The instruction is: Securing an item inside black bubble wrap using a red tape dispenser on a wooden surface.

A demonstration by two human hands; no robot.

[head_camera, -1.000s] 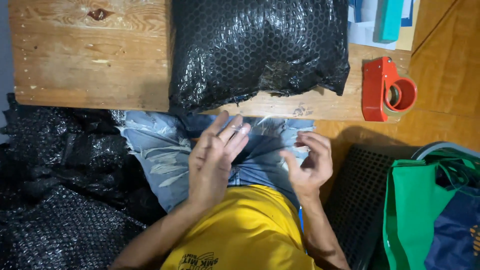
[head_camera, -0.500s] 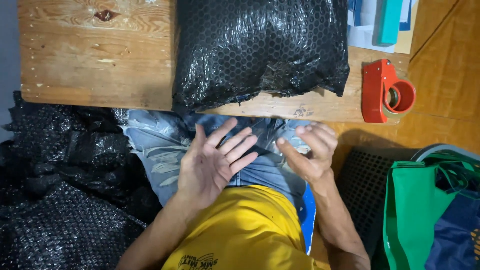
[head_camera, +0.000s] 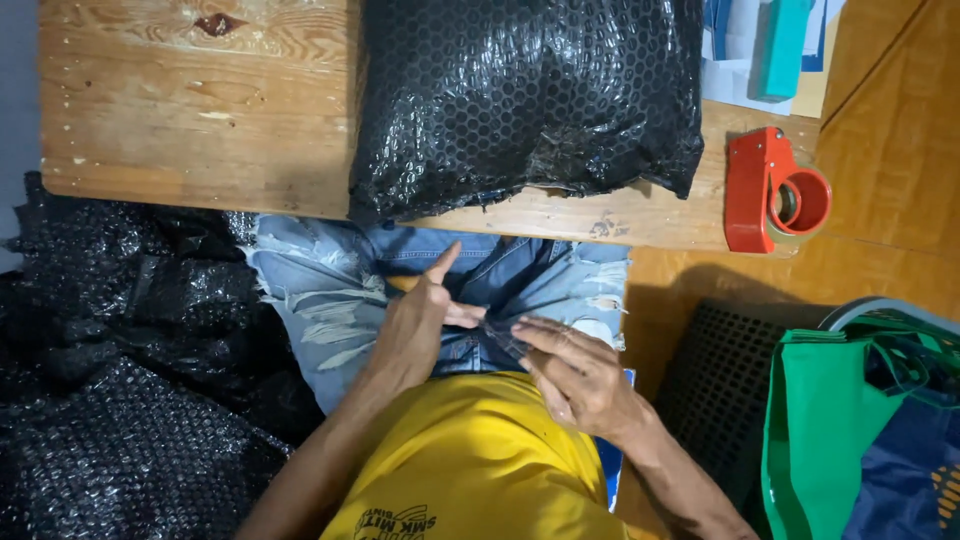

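Head view looks straight down at my lap, where both my hands meet over a small dark strip point(head_camera: 503, 338), probably a scrap of black wrap or tape, lying on my ripped blue jeans point(head_camera: 330, 300) just below the tabletop point(head_camera: 190, 110) edge. My left hand point(head_camera: 415, 325) has its thumb and fingers closed on the strip's left end, index finger sticking up and away; my right hand point(head_camera: 575, 375) lies flat with its fingers pressed together on the other end, more a pinning press than a closed grip. The strip's long axis runs roughly left to right across my thighs, tilted a little down toward my right. I judge the hold is slight: if either hand pulls unevenly, so thin a piece could tear, fold on itself or slip into my lap's folds. Above, a black bubble-wrap parcel point(head_camera: 525, 95) overhangs the tabletop edge, a red tape dispenser point(head_camera: 770, 190) beside it.
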